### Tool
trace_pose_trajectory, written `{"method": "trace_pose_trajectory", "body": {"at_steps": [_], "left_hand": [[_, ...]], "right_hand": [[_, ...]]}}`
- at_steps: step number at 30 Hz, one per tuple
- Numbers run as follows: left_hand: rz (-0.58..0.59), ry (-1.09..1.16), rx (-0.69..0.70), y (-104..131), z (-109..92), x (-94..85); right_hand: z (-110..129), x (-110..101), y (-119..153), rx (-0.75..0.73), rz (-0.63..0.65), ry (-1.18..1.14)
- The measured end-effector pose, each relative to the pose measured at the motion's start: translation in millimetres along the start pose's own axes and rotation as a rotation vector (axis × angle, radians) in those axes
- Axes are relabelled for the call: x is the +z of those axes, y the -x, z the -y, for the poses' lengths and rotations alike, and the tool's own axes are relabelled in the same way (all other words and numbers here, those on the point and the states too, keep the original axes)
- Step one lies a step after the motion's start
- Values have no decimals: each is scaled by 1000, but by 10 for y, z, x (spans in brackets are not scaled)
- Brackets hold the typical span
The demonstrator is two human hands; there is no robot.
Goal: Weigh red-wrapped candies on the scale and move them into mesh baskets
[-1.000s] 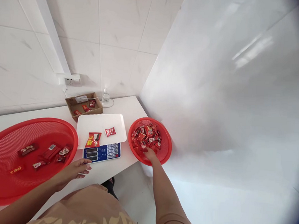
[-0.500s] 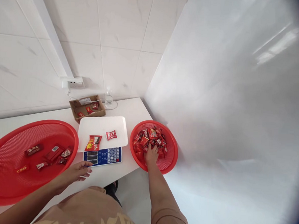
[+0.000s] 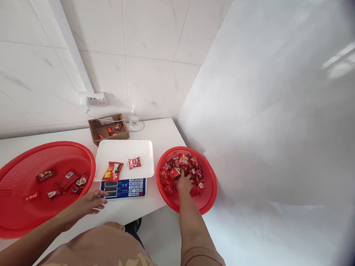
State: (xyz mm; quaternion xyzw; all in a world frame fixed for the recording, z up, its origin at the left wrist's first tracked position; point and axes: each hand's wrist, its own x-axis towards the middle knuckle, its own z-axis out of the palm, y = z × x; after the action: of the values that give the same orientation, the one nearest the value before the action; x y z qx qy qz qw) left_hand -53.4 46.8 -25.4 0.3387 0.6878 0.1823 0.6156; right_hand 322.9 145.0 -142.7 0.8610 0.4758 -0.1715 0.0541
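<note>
My right hand (image 3: 185, 182) is down in the right red basket (image 3: 211, 190), its spread fingers touching a pile of red-wrapped candies (image 3: 184, 160). My left hand (image 3: 91, 202) hovers with fingers apart and nothing in them, between the left red basket (image 3: 93, 160) and the front of the blue-panelled scale (image 3: 122, 189). On the scale's white tray (image 3: 146, 149) lie a large red packet (image 3: 113, 171) and a smaller red and white one (image 3: 134, 163). Several red packets (image 3: 69, 179) are spread over the bottom of the left basket.
Behind the tray, a cardboard box (image 3: 123, 135) holds a few red packets. A clear bottle (image 3: 134, 119) stands beside it, near a white cable. The wall socket (image 3: 97, 99) is above. Another red rim shows at the far left edge.
The view has shifted slightly, moving the table items a little to the right. My right hand has spread its fingers among the candies. My left hand remains near the scale.
</note>
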Motion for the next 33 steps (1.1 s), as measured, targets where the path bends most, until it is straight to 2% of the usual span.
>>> {"method": "trace_pose_trajectory", "body": {"at_steps": [3,8,10,18,23,25,27,29,33], "left_hand": [[-7,11,-5,-11,36,-16],[1,21,-5,-38,88,-13],[-6,20,-5,-33,91,-14],[0,12,-3,-73,173,-34],[70,14,11,-130,180,-7],[99,10,11,-132,151,3],[134,2,-2,-124,114,10],[158,-4,-12,-105,79,17],[209,13,3,-37,10,54]], "right_hand": [[-27,-19,-10,-51,12,-2],[-14,17,-66,-9,87,-48],[-35,27,-98,-6,76,-79],[-210,-44,-113,-20,-36,-498],[-376,-117,52,-71,-49,-692],[-445,-141,163,-47,-17,-890],[-501,-164,275,29,48,-1163],[-535,-189,376,114,114,-1341],[-539,-274,541,116,114,-1332]]}}
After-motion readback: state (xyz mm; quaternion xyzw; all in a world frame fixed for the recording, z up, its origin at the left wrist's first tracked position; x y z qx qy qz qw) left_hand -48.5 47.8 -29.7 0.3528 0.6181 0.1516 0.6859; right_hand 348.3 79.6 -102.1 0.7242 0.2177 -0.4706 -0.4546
